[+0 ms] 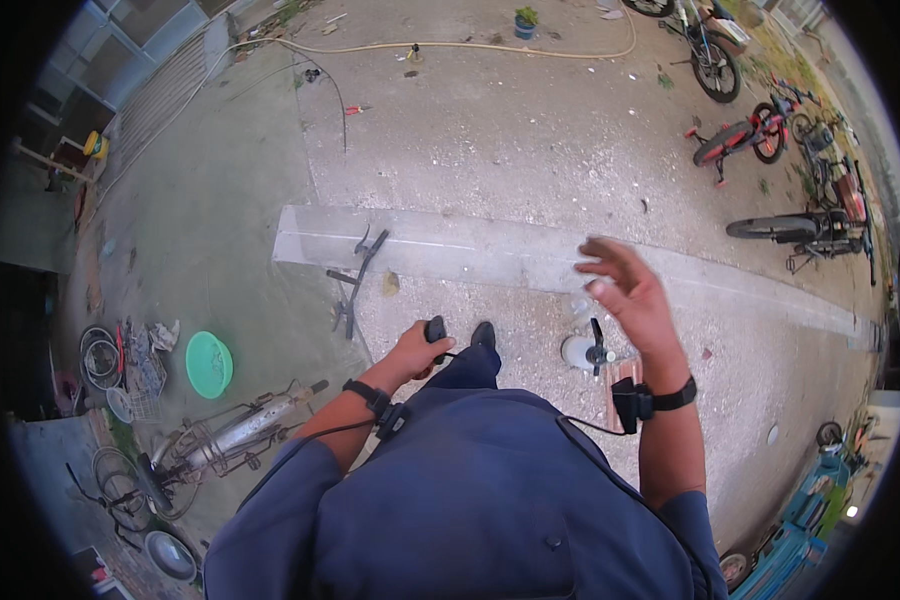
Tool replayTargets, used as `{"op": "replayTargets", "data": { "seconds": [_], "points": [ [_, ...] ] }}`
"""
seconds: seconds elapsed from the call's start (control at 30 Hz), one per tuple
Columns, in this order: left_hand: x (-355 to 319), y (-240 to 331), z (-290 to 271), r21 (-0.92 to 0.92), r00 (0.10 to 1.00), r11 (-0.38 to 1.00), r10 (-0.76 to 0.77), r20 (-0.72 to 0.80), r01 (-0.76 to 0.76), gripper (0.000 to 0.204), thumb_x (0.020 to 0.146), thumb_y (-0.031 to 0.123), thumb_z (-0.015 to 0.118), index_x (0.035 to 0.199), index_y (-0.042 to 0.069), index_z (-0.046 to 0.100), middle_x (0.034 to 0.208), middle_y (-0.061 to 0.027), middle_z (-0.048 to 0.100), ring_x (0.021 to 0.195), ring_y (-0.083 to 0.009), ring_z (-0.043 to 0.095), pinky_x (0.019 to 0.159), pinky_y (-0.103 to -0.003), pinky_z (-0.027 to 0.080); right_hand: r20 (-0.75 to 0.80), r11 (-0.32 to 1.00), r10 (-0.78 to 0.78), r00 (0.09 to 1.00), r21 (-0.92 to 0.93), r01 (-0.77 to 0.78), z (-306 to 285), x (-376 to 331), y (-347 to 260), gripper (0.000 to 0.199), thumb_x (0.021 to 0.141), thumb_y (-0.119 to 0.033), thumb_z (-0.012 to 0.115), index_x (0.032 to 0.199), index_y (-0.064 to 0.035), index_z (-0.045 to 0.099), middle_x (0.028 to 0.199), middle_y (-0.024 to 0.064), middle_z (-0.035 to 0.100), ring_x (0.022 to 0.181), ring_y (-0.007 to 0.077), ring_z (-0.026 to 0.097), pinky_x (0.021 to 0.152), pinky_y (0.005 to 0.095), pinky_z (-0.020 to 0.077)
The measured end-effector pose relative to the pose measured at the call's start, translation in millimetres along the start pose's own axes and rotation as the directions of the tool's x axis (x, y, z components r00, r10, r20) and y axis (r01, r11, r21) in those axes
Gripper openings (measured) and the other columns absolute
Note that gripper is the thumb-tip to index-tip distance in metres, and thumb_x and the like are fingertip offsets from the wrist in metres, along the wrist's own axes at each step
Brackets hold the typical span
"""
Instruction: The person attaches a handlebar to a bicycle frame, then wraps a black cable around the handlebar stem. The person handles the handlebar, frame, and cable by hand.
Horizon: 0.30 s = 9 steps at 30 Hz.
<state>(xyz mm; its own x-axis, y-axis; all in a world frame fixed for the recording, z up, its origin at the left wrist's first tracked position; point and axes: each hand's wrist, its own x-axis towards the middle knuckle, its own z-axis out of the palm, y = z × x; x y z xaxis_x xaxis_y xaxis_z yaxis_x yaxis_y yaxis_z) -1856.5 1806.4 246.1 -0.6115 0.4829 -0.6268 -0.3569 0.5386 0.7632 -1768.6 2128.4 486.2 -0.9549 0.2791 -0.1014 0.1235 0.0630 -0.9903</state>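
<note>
My left hand [417, 352] is closed around a small black object [435, 328], with a thin dark cord beside it; its exact kind is unclear. My right hand [632, 298] is raised to the right, its fingers apart and slightly curled, and nothing shows in them. Below that hand, on the ground, stands a white pump sprayer bottle [576, 352] with a black head. Beyond my left hand a dark metal frame-like part [360, 275] lies across the near end of a long pale strip [450, 240]. Each wrist wears a black strapped device with a cable.
A green basin [209, 364], an old bicycle [225, 440] and loose wheels [101, 360] are at left. Reddish bricks [625, 376] lie near the sprayer. Several bikes, one a red children's bike [745, 138], line the right. A hose [450, 45] and red-handled pliers [356, 110] lie farther off.
</note>
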Motion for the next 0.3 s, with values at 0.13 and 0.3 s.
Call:
{"op": "replayTargets", "data": {
  "seconds": [0.13, 0.3],
  "points": [
    [10, -19, -55, -0.039, 0.964, 0.992, -0.123, -0.236, 0.117, 0.058, 0.084, 0.032, 0.083, 0.116, -0.007, 0.056, 0.095, -0.0139, 0.067, 0.079, -0.0177, 0.067, 0.063, -0.033, 0.056, 0.008, 0.839, -0.543, 0.840, -0.030, 0.543, -25, 87, -110, 0.073, 0.086, -0.029, 0.082, 0.145, -0.0034, 0.048, 0.141, 0.0208, 0.058, 0.122, 0.0335, 0.064, 0.100, 0.0426, 0.0525],
    [2, -9, -81, -0.226, 0.838, 0.954, -0.284, -0.465, 0.197, 0.057, 0.084, 0.029, 0.083, 0.117, -0.008, 0.055, 0.097, -0.0150, 0.067, 0.076, -0.0187, 0.068, 0.063, -0.033, 0.056, 0.381, 0.415, -0.841, 0.384, -0.001, 0.910, -94, 117, -228, 0.074, 0.095, -0.052, 0.067, 0.155, -0.0164, 0.041, 0.154, 0.0220, 0.046, 0.135, 0.0443, 0.053, 0.111, 0.0505, 0.0459]
  ]
}}
